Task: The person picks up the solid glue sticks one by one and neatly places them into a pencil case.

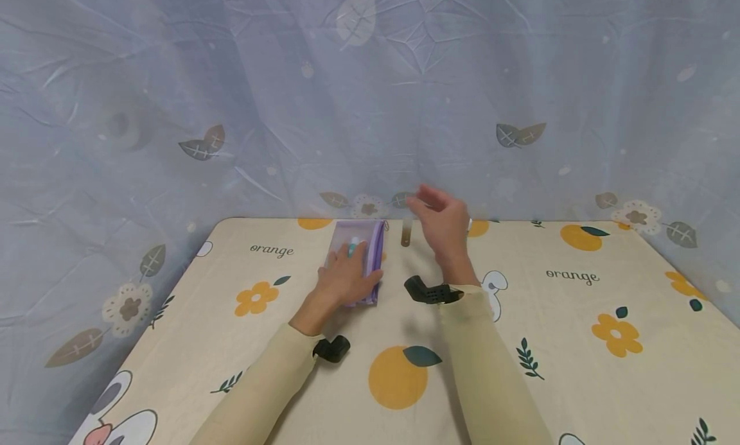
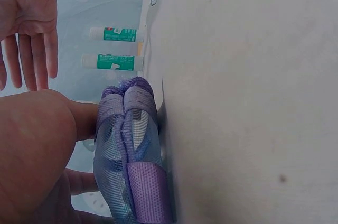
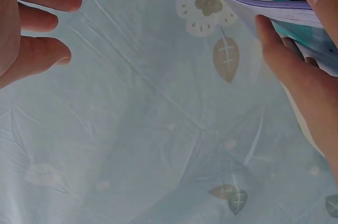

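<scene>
My left hand (image 1: 345, 278) rests on a see-through pouch with purple trim (image 1: 377, 262); its thumb and fingers are spread over the top side. A white and teal item (image 1: 354, 246) shows at its fingertips. Seen from the right wrist, the pouch's zip (image 3: 280, 3) gapes, with something orange-brown inside. My right hand (image 1: 445, 226) is raised to the right of the pouch, holding nothing, its fingers loosely extended. Beside it a small brownish cylinder (image 1: 406, 232) stands upright. The left wrist view has two green-labelled glue sticks (image 2: 117, 34) standing side by side beyond the pouch.
The table wears a cream cloth (image 1: 324, 381) printed with oranges, flowers and words. Behind its far edge hangs a grey-blue curtain (image 1: 370, 111) with leaf prints. A sliver of a white object (image 1: 469, 225) peeks out behind my right hand.
</scene>
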Tool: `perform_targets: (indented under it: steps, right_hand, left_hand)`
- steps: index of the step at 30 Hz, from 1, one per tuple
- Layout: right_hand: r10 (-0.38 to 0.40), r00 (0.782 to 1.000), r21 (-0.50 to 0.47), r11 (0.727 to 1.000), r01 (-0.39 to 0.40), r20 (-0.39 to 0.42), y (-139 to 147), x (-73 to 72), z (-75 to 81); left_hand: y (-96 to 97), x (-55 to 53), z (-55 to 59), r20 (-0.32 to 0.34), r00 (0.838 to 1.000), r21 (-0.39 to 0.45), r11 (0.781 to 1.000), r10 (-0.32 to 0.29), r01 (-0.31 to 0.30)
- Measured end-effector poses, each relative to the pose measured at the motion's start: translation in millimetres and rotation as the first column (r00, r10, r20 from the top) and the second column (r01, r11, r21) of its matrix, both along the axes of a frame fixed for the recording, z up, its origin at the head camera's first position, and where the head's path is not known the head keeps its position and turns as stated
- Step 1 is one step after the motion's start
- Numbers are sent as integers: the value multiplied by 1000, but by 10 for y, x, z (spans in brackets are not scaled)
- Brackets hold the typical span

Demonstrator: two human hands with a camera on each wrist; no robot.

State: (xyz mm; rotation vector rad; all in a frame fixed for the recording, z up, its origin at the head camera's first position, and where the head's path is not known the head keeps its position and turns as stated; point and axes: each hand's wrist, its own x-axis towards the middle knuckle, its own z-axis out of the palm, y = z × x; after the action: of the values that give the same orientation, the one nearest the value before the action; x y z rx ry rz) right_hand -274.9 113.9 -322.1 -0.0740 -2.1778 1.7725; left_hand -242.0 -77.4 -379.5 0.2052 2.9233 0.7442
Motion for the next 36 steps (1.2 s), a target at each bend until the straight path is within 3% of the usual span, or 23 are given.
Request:
perform_targets:
  steps: [8, 16, 36]
  right_hand:
    - [-33, 999, 1, 999, 33, 30, 81, -10, 10]
    - [-37, 999, -48, 998, 38, 23, 183, -9, 16]
    - [-140, 990, -165, 976, 144, 33, 498, 34, 90]
  left_hand:
    - [-3, -15, -31, -2, 1000, -5, 1000, 0, 0]
    - [3, -6, -15, -12, 1000, 1, 1000, -7, 7]
    - [-4, -16, -29, -22, 1000, -16, 1000, -5, 5]
